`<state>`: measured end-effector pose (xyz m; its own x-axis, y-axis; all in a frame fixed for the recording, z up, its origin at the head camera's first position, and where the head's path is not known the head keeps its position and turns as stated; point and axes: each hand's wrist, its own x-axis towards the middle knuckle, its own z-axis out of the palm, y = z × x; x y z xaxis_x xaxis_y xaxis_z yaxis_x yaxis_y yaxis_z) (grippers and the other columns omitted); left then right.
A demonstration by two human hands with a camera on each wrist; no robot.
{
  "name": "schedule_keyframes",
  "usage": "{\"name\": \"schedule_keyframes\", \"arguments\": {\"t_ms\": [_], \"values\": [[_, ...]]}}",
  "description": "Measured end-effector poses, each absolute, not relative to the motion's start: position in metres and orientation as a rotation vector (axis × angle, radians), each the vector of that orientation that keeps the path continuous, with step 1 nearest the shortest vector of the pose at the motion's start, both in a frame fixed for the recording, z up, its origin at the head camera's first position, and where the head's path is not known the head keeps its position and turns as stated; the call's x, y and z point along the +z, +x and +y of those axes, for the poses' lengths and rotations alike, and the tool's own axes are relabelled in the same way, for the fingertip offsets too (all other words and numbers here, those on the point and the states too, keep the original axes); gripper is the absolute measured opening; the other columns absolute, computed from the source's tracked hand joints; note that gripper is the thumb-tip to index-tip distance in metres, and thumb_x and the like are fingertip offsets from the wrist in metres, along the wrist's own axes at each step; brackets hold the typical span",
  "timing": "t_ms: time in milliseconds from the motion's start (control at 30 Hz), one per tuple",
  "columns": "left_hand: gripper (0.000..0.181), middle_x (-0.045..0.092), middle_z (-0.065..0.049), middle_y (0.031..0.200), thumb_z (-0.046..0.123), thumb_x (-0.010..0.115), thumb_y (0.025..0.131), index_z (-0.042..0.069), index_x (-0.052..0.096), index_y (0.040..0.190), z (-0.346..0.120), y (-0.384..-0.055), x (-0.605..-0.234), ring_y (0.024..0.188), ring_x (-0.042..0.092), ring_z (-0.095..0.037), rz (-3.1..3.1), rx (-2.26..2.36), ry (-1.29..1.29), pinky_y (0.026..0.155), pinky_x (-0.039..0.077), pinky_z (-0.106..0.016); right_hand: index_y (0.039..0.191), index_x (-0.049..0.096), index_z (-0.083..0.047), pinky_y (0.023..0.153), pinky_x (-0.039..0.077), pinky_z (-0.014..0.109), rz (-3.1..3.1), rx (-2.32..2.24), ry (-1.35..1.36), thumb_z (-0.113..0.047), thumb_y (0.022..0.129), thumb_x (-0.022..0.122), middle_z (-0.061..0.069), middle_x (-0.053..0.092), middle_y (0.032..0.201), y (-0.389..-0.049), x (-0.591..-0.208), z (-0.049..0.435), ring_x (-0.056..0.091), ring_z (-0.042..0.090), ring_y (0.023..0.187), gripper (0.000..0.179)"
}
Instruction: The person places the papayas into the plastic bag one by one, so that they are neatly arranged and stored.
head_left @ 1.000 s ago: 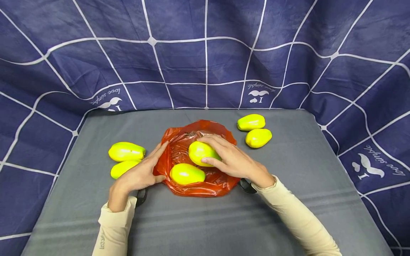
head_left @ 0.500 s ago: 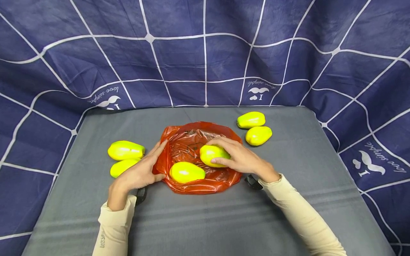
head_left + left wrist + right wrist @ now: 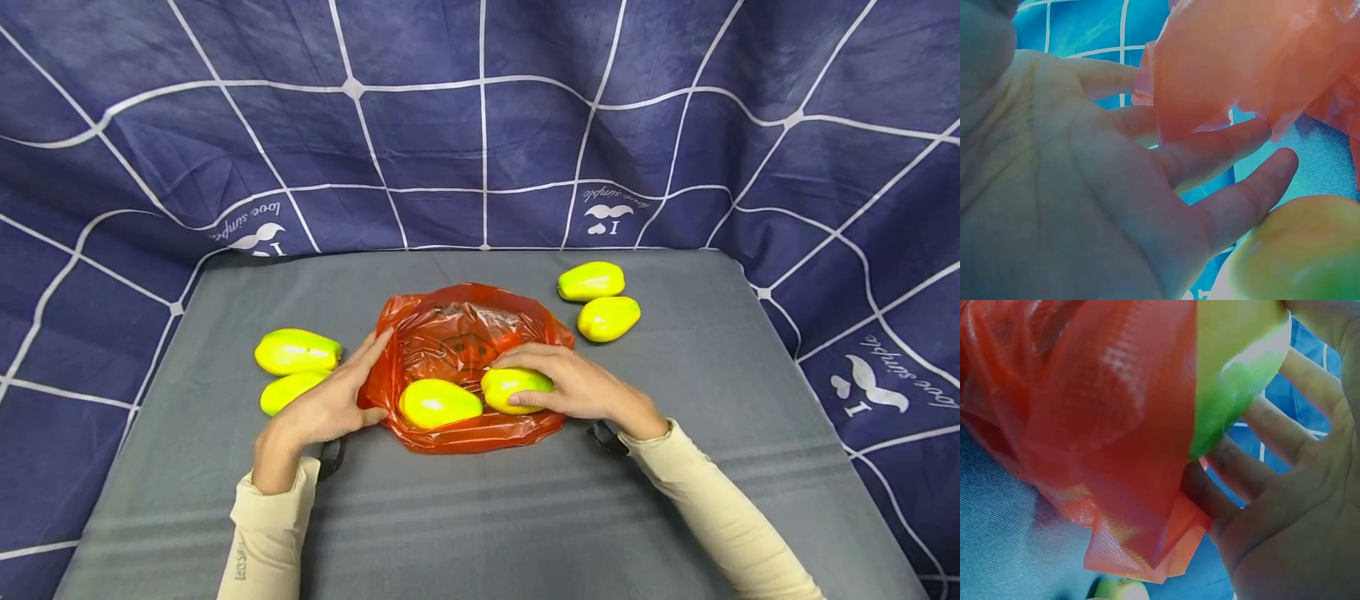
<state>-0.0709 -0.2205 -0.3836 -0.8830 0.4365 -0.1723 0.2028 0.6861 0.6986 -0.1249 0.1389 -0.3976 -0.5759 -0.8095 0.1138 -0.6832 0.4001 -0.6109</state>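
A red plastic bag (image 3: 427, 346) lies with its mouth spread wide in the middle of the table. Inside it, toward the near side, rests a yellow-green papaya (image 3: 440, 403). My right hand (image 3: 577, 385) grips a second papaya (image 3: 506, 390) at the bag's right side, fingers over the top and thumb in front. Part of that papaya (image 3: 1241, 375) shows behind the bag's edge in the right wrist view. My left hand (image 3: 330, 406) rests against the bag's left rim with its fingers extended. The left palm (image 3: 1085, 181) holds nothing in the left wrist view.
Two papayas (image 3: 297, 352) lie left of the bag, one partly behind the left hand. Two more papayas (image 3: 591, 282) sit at the back right of the grey table (image 3: 465, 525). A blue gridded cloth (image 3: 420, 142) hangs behind and at the sides.
My right hand has carried its papaya rightward and nearer, lowering it beside the papaya in the bag. The bag's right side has spread outward. My left hand has stayed in place.
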Motion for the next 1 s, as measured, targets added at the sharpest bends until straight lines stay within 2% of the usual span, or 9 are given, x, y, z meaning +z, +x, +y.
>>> {"name": "schedule_keyframes", "arguments": {"t_ms": [200, 633, 1000], "values": [[0.103, 0.004, -0.024, 0.167, 0.003, 0.074, 0.084, 0.009, 0.008, 0.162, -0.220, -0.071, -0.383, 0.151, 0.015, -0.047, 2.576, 1.005, 0.506, 0.117, 0.018, -0.066, 0.139, 0.060, -0.016, 0.113, 0.041, 0.039, 2.448, -0.856, -1.290, -0.039, 0.095, 0.068, -0.006, 0.060, 0.139, -0.124, -0.403, 0.140, 0.053, 0.014, 0.132, 0.050], [0.102, 0.003, -0.024, 0.167, 0.003, 0.074, 0.084, 0.008, 0.008, 0.162, -0.220, -0.069, -0.384, 0.151, 0.014, -0.048, 2.575, 1.013, 0.499, 0.117, 0.019, -0.066, 0.144, 0.054, -0.016, 0.112, 0.042, 0.041, 2.444, -0.765, -1.294, -0.040, 0.096, 0.066, -0.001, 0.058, 0.142, -0.119, -0.413, 0.136, 0.053, 0.018, 0.133, 0.055], [0.102, 0.005, -0.026, 0.166, 0.005, 0.075, 0.084, 0.010, 0.009, 0.162, -0.219, -0.069, -0.383, 0.150, 0.016, -0.049, 2.584, 1.003, 0.504, 0.116, 0.019, -0.068, 0.143, 0.056, -0.018, 0.112, 0.041, 0.045, 2.554, -0.936, -1.253, -0.039, 0.096, 0.066, -0.003, 0.059, 0.142, -0.122, -0.393, 0.141, 0.053, 0.018, 0.131, 0.053]]}}
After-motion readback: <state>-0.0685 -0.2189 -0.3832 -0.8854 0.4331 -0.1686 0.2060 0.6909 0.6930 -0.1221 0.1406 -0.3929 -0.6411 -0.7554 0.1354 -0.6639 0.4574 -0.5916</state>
